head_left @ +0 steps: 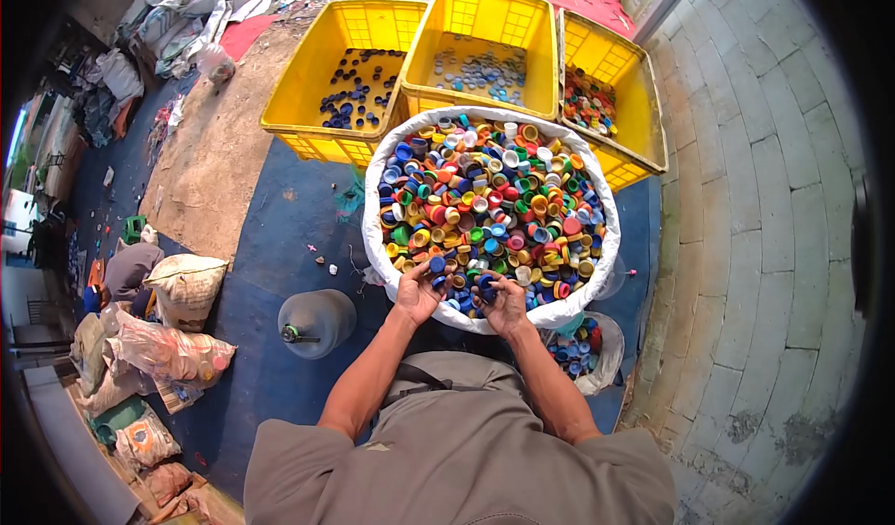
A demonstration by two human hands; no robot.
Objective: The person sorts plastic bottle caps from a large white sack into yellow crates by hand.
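Observation:
A big white sack (373,185) with a rolled rim stands in front of me, full of mixed coloured bottle caps (494,203). At its near edge, my left hand (419,294) is closed around blue bottle caps (436,265), one showing near the fingertips. Just to the right, my right hand (506,305) has its fingers curled on dark blue bottle caps (486,288). Both hands are low over the pile, a short gap apart. How many caps each palm holds is hidden.
Three yellow crates stand behind the sack: the left crate (289,105) holds dark caps, the middle crate (419,59) pale blue ones, the right crate (639,105) red-orange ones. A large plastic bottle (317,324) is at left, a smaller sack (611,352) at right, beside a block wall (746,217).

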